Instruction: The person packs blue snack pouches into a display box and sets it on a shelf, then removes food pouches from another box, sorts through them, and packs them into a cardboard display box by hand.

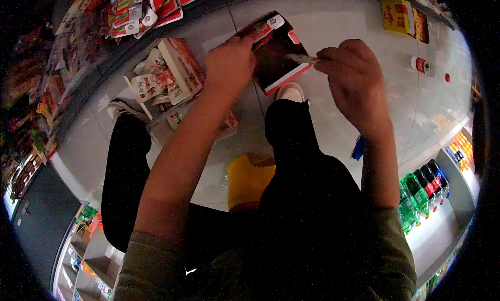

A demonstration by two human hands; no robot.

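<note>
A dark open box [276, 66] with a red and white edge lies on the floor in front of my foot. My left hand [229, 64] is over its left side, fingers curled; what they grip is hidden. Beside those fingers a red packet with a white end [274, 23] lies at the box's far edge. To the right of the box, my right hand [355, 74] pinches a thin, light-coloured packet [302, 58], seen nearly edge-on above the box. Left of my left hand stands an open carton [182, 66] with white and red packets [153, 79] in it.
Red packets [130, 11] are on display at the upper left. A yellow box [397, 17], a white bottle [422, 66] and a red cap [447, 78] are on the floor at right. A yellow stool [245, 181] is below me. Soda bottles [424, 189] line a right shelf.
</note>
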